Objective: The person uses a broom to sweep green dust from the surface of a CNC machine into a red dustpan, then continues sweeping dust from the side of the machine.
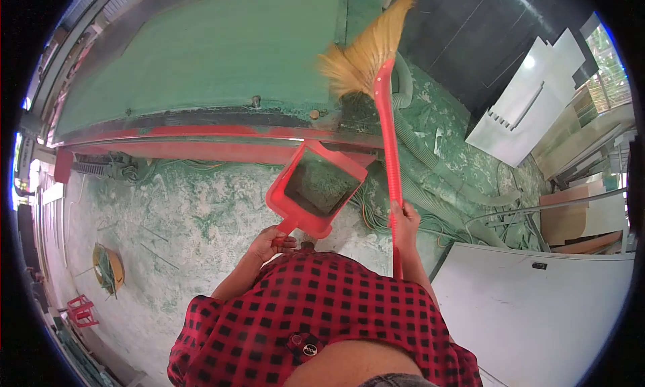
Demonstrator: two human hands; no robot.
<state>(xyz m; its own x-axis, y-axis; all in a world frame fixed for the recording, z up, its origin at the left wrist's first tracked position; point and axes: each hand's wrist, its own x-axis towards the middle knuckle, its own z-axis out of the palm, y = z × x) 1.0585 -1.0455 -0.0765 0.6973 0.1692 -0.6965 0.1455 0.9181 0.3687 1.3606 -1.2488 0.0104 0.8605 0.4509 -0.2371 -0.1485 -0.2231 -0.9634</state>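
Observation:
My left hand (273,244) is closed around the short handle of a red dustpan (306,216), which I hold in front of my body. Greenish-grey dust (324,184) lies in its pan. In my right hand (405,224) is the long red handle of a broom (388,132), with fingers wrapped round it. The broom points away from me, and its straw-coloured bristles (368,54) fan out over the near right corner of a large green-topped machine table (228,51).
A corrugated hose (430,162) and cables (376,216) run along the dusty floor (201,205) on the right. White panels (531,91) lean at the far right, above a white board (531,306). A yellowish round container (109,269) and a red stool (82,311) stand left.

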